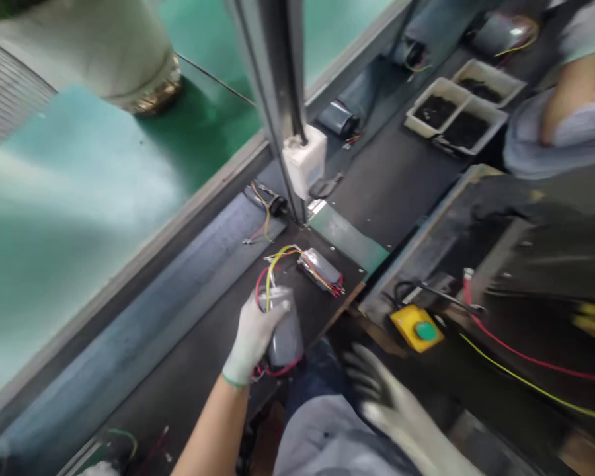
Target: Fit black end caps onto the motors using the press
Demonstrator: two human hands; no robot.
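My left hand (254,337), in a white glove, grips a grey capacitor-like can (283,334) with red and yellow wires sprouting from its top, held over the dark bench (188,357). A second grey can (321,270) with red and yellow wires lies on the bench just beyond it. My right hand (377,390), also gloved and blurred, hovers with fingers spread over my lap, holding nothing.
A metal post (272,86) carries a white box (305,160). A yellow box with a green button (417,327) sits to the right, with red and yellow wires (525,370) trailing. White trays (456,109) of dark parts and another person's arm (570,92) are at the far right.
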